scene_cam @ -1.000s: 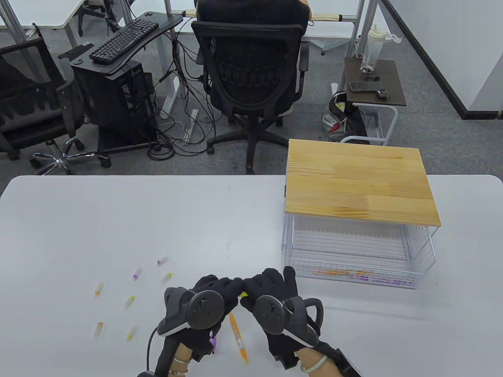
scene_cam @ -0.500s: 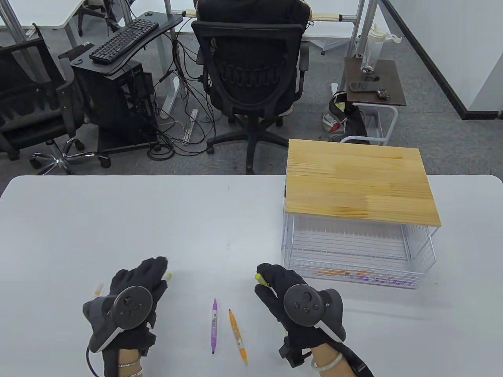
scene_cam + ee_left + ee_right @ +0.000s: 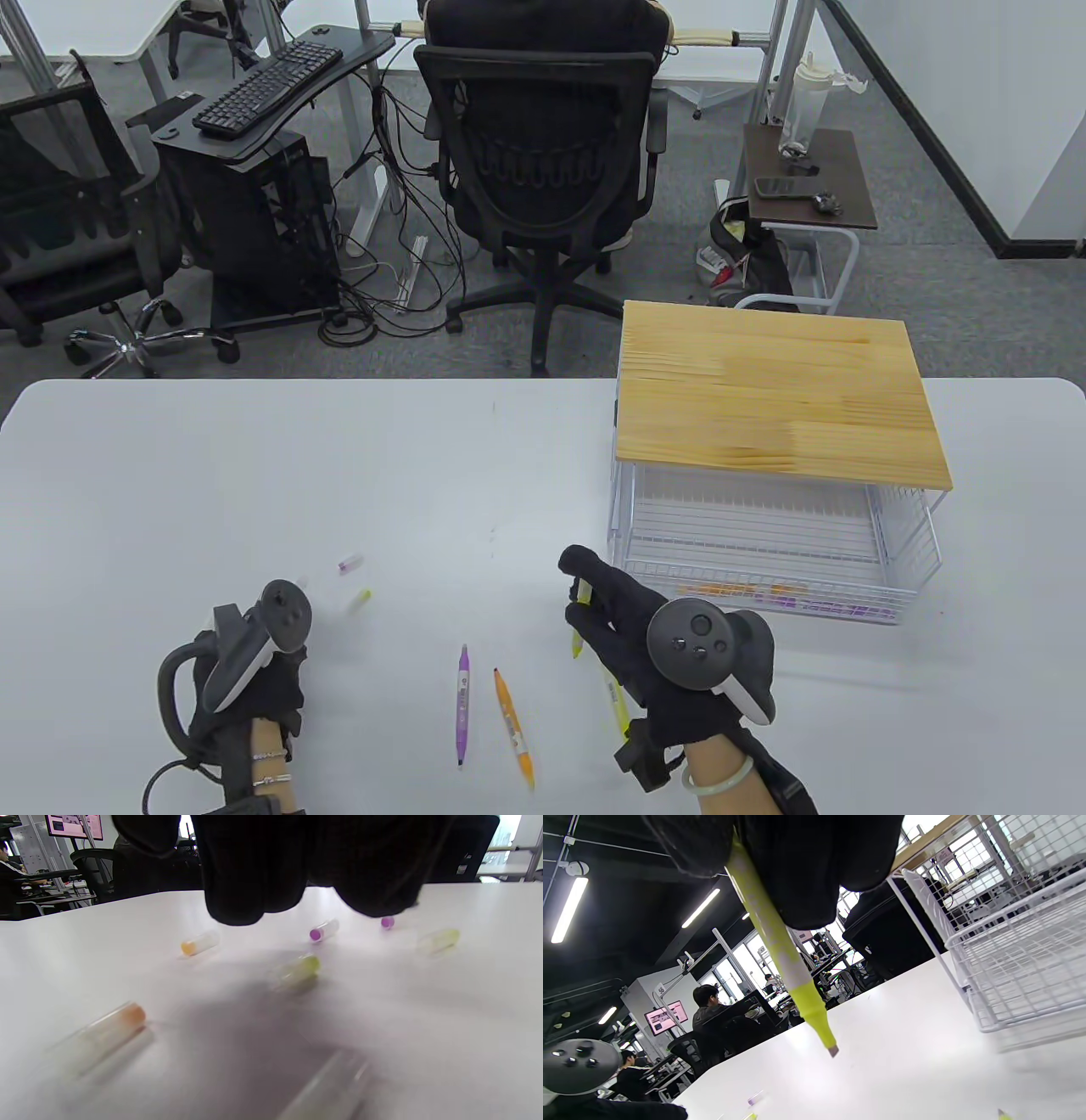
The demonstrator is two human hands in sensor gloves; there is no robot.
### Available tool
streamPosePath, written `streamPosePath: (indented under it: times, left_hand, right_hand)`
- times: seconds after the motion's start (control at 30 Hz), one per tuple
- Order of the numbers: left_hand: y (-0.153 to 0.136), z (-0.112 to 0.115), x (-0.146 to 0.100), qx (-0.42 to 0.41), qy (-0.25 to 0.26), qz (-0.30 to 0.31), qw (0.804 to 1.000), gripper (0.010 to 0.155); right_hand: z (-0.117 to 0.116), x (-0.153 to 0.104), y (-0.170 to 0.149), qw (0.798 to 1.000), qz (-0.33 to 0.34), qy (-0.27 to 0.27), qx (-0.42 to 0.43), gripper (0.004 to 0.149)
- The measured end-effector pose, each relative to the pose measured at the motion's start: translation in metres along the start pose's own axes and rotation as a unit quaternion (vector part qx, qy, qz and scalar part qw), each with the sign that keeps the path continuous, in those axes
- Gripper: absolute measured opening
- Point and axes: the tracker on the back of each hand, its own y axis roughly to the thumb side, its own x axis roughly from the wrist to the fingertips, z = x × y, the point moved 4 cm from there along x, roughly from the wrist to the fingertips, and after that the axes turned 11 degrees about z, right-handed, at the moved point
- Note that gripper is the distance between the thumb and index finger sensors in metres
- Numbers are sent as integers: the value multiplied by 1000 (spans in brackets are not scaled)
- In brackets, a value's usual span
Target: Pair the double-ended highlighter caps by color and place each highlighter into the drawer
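- The yellow highlighter is in your right hand, fingers curled around its barrel, and it hangs above the table just left of the drawer. In the right wrist view its exposed tip points down with no cap on it.
- Your left hand hovers low over the loose caps at the table's left. The table view hides its fingers under the tracker, and the left wrist view shows them hanging over the caps with nothing visibly gripped, so I cannot tell whether it is closing on one.
- Judged from here, the step is fetching a yellow cap. The nearest yellow cap lies right below your fingers; another sits farther out. Leave the orange cap and the purple cap beside them.
- Pinch the cap by its sides, open end toward the tip, and keep the barrel steady while you press it on.
- The purple highlighter and the orange highlighter lie side by side between your hands, uncapped as far as I can see.
- The wire drawer stands pulled out under the wooden top. Orange and purple items lie along its front edge; their count is too blurred to tell.
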Motion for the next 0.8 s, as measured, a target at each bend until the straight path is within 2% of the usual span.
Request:
streamPosePath:
  times: [0.3, 0.6, 0.8]
  left_hand:
    - [-3, 22, 18, 23, -46, -15, 999, 66]
    - [14, 25, 35, 92, -57, -54, 993, 63]
    - [26, 21, 37, 138, -57, -66, 987, 63]
  right_hand:
    - [0, 1, 3, 1000, 8, 3, -5, 56]
    - [5, -2, 5, 1000, 12, -8, -12, 56]
    - [5, -2, 6, 1000, 14, -3, -13, 55]
